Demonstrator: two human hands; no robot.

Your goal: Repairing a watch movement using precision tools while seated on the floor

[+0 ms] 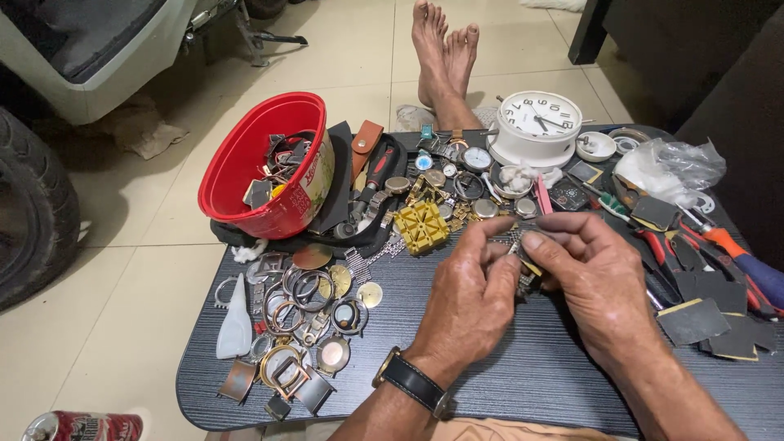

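My left hand (469, 294) and my right hand (592, 278) meet over the middle of a dark lap table (523, 376). Together they pinch a small metal watch bracelet piece (523, 245) between thumbs and fingertips. Most of that piece is hidden by my fingers. A watch with a black strap sits on my left wrist (412, 382). A yellow block-shaped watch holder (422, 226) lies just beyond my left hand.
A tilted red bowl (265, 163) of watch parts sits at the table's back left, above loose watch cases and rings (298, 318). A white alarm clock (537, 124), screwdrivers and pliers (719, 253), sandpaper squares (694, 318) and a plastic bag (674, 167) fill the right. A tyre (28, 216) stands left.
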